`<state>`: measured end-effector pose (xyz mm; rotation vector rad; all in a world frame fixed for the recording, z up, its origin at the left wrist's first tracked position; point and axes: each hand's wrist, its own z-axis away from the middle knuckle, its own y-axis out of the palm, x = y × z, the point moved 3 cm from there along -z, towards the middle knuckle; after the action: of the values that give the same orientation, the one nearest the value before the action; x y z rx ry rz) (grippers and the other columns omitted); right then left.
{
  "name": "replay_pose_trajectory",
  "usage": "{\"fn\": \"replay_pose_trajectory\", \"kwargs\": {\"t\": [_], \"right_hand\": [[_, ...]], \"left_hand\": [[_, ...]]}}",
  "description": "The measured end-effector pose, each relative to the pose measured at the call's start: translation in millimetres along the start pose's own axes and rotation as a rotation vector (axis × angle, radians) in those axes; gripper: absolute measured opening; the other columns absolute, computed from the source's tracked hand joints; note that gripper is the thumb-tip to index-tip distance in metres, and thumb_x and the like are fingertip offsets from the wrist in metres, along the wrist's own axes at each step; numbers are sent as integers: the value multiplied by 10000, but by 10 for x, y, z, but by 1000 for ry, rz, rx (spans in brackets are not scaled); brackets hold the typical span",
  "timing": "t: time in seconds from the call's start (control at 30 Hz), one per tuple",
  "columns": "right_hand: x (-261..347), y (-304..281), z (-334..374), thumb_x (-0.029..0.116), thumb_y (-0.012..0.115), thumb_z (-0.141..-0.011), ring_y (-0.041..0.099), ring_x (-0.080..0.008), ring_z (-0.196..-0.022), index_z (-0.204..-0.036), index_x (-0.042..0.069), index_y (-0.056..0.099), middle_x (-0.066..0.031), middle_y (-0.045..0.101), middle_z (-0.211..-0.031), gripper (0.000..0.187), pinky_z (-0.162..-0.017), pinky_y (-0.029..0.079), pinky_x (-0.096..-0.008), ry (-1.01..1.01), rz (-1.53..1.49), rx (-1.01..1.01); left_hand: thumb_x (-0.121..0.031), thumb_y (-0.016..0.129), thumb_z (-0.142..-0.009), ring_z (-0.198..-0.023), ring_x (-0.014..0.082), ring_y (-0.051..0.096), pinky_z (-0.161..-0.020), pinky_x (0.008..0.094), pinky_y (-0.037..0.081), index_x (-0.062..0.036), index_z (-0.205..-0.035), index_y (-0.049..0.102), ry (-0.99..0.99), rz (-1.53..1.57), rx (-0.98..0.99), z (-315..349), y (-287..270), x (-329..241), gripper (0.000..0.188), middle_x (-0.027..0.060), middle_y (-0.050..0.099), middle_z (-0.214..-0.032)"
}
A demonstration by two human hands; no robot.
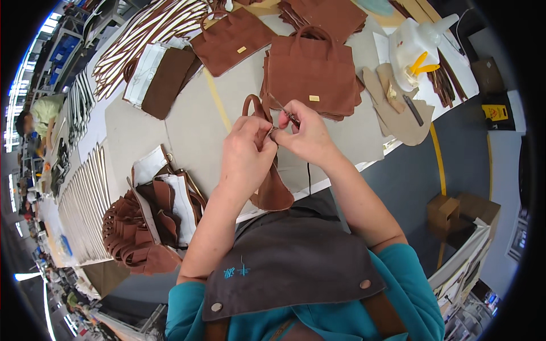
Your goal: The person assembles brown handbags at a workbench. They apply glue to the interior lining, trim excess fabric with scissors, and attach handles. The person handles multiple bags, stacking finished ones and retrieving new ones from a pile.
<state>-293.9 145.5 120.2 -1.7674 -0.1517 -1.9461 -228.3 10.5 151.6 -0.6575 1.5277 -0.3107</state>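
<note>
Near the table's front edge, my left hand (245, 149) pinches the upper edge of a brown leather bag panel (273, 192) with a looped handle (250, 102). The panel hangs down between my forearms, close to my apron. My right hand (310, 136) is closed round a slim pointed metal tool (278, 103) whose tip sticks up past the fingers; its exact kind cannot be made out. Thumb and fingertips of both hands meet at the panel's edge, hiding the spot between them. A dark cord (309, 176) hangs below my right hand.
Behind my hands lies a stack of brown handled bag panels (310, 71). More panels (233, 42) and leather strips (136, 45) cover the far left. A bundle of bag pieces (148, 227) sits left. Right stand a white bottle (406, 45) and a dark-handled tool (413, 111).
</note>
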Motion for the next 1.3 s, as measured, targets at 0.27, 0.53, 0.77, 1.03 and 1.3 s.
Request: {"fn": "replay_pose_trajectory", "kwargs": {"t": [0.27,0.53,0.77,1.03,1.3], "right_hand": [[186,63,61,57,687,-699,603,-216,-663,-820,29,552,-93,621,-732,183,-611,472,-344,-179,188,-77],[175,193,93,2,686,-732,646,-229,-719,-837,28,564,-107,650,-770,163,-657,506,-343,-226,248,-167],[-118,99,42,90,720,-740,532,-112,-696,-874,43,585,-17,618,-798,196,-623,445,-272,51,-36,-7],[-509,25,133,76,707,-752,506,-75,-687,-934,24,613,-20,616,-806,211,-629,444,-245,46,49,-75],[-728,18,400,11,680,-805,473,-9,-668,-973,15,640,22,635,-833,173,-603,406,-179,132,-220,-109]], "left_hand": [[39,617,-748,-631,202,622,-604,336,497,16,-926,618,-16,-28,14,-11,-54,21,179,117,630,-735],[68,585,-748,-763,328,653,-673,413,523,20,-894,605,41,-25,-89,34,-53,131,155,178,637,-903],[69,588,-751,-767,356,636,-667,429,517,11,-890,566,84,26,-116,87,72,150,152,168,601,-898],[59,595,-778,-736,340,620,-645,420,510,-13,-955,510,113,13,-7,209,464,214,209,157,559,-949],[-89,731,-803,-792,234,626,-686,347,504,-28,-982,593,-116,304,318,364,309,395,234,87,573,-972]]}}
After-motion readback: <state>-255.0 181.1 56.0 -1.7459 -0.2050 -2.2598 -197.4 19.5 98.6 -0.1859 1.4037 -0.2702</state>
